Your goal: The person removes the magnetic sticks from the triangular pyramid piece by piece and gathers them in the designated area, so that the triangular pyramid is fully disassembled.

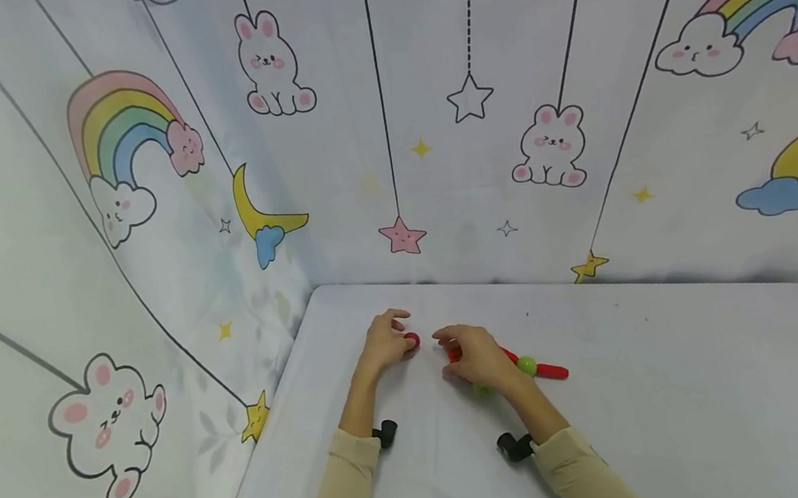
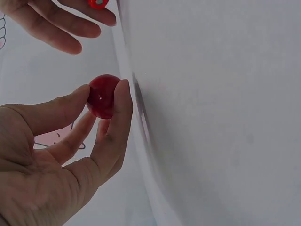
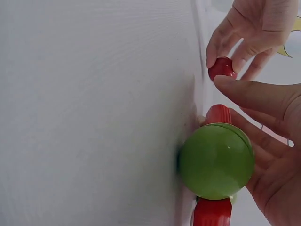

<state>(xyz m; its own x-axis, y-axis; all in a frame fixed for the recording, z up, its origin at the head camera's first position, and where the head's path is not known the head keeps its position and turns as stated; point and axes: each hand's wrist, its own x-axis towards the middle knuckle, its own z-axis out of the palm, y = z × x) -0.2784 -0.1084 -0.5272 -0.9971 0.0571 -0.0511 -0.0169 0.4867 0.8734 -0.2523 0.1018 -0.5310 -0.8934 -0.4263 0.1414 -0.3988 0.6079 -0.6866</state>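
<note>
My left hand (image 1: 384, 343) pinches a small glossy red ball (image 2: 102, 96) between thumb and fingertips, just above the white table. To its right, my right hand (image 1: 475, 354) is low over a toy of red rods (image 1: 553, 371) and green balls. In the right wrist view its fingers (image 3: 261, 139) lie behind a red rod (image 3: 218, 114), while the thumb (image 3: 256, 96) stands away from it. One green ball (image 3: 217, 161) fills the front there. A second green ball (image 1: 527, 366) shows beyond the hand in the head view. My right hand hides part of the toy.
White cloth covers the table (image 1: 691, 396), whose far edge meets a printed curtain (image 1: 435, 177) with rabbits, stars and rainbows. A curtain also hangs along the left side. Each wrist wears a small black camera (image 1: 513, 447).
</note>
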